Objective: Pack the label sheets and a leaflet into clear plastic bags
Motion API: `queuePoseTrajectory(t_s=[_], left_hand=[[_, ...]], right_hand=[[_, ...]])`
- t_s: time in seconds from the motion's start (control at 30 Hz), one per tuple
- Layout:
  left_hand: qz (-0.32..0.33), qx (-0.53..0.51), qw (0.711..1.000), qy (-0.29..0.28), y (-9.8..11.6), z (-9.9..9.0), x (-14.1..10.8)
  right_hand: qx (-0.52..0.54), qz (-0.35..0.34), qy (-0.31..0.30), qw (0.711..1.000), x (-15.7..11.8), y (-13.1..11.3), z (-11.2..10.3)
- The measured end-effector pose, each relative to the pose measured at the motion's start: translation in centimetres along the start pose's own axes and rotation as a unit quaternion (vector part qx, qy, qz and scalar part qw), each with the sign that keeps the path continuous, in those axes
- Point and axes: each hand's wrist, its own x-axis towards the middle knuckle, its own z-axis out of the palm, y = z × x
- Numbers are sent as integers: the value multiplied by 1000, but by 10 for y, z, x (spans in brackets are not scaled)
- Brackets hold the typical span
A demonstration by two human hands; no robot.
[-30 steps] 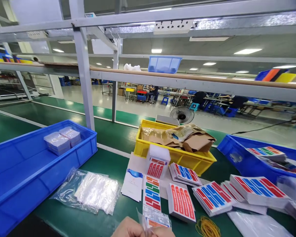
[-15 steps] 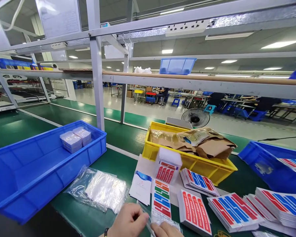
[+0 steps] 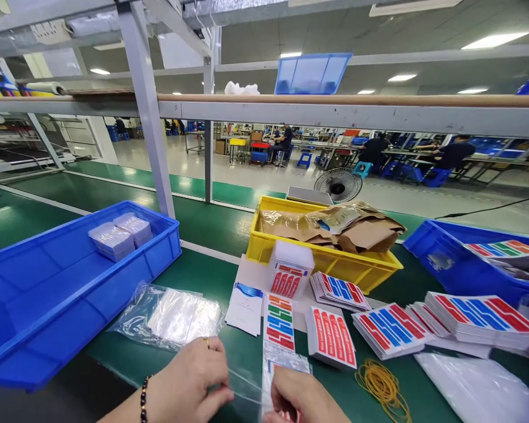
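Observation:
My left hand [image 3: 198, 376], wearing a ring and a beaded bracelet, is closed with thumb and fingers pinching the edge of a thin clear plastic bag [image 3: 245, 388]. The bag stretches between both hands above the green table. My right hand [image 3: 306, 396] has its fingers curled around a red-printed sheet [image 3: 292, 416], mostly hidden under them. Just beyond it, a printed strip with red, green and blue bars [image 3: 280, 322] lies flat, its near end under clear plastic. A pack of clear bags [image 3: 185, 317] rests beyond my left hand.
Printed-sheet stacks [image 3: 332, 338] and yellow rubber bands [image 3: 383, 388] lie at right. A blue bin [image 3: 158, 255] stands left, a yellow bin [image 3: 326, 258] with brown paper ahead, another blue bin [image 3: 436, 247] right. A metal post [image 3: 147, 111] rises behind. People sit farther off.
My hands have moved apart, the left one to the left, with clear plastic now stretched between them. The view has tilted down, bringing the rubber bands and a white bag at right into fuller sight.

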Motion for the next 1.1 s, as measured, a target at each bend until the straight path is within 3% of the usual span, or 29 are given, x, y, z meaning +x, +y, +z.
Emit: queuePoseTrajectory(t_s=[0.1,0.2,0.27,0.33,0.43,0.57,0.63,0.67,0.73,0.8,0.87,0.9,0.97,1.03,1.1], left_hand=[[-79,-30,995,-59,-10,4,-6],[-165,-89,978,-97,-21,18,-7],[-202,-143,963,-106,-27,29,-6],[-230,-189,949,-102,-32,39,-6],[-270,-261,922,-93,-39,54,-8],[-317,-387,864,-69,-52,73,-10],[-350,-459,816,-37,-59,80,-9],[-374,-504,778,-21,-63,83,-8],[-415,-602,682,-1,-70,85,-5],[-428,-680,595,-2,-76,85,-2],[-434,-720,541,-1,-79,85,1],[-435,-734,522,15,-79,85,2],[-427,-751,500,62,-77,86,3],[-407,-758,502,91,-73,87,3],[-386,-761,516,75,-68,88,1]], right_hand=[[35,-4,26,999,21,12,7],[-93,103,68,988,50,42,22],[-202,162,14,966,68,63,34],[-238,173,-18,955,81,79,44],[-259,167,-49,950,91,90,49],[-268,155,-86,947,93,93,42],[-264,147,-89,949,88,91,37],[-263,143,-85,950,84,87,35],[-260,129,-75,954,72,75,34],[-232,73,-61,968,57,58,34],[-161,-19,-24,987,47,45,32],[-137,-25,-7,990,45,42,30],[-140,68,17,988,48,47,21],[-195,237,31,951,59,65,10],[-223,316,41,921,73,91,-1]])
